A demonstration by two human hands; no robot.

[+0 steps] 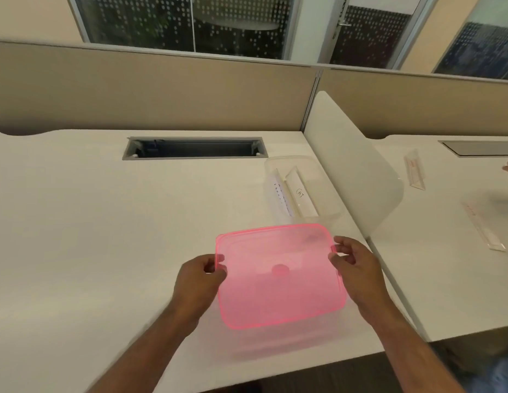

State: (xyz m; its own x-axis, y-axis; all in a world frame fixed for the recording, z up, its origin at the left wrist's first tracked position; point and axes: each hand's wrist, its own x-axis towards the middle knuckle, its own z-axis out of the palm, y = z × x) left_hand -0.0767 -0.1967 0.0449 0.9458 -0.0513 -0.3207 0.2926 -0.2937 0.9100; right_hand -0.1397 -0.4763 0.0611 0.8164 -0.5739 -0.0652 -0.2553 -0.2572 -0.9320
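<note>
The left hand (200, 279) and right hand (357, 275) pinch the pink lid (278, 293) at opposite edges. Likely light and flexible; grip the rim.

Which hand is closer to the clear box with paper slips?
Right. The right hand grips the pink lid at its right edge, just in front of the clear box; the left hand grips the opposite edge, farther away.

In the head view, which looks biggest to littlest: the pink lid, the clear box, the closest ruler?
1. pink lid, but it is nearest the camera, so it looks extra big.
2. clear box.
3. closest ruler.
</note>
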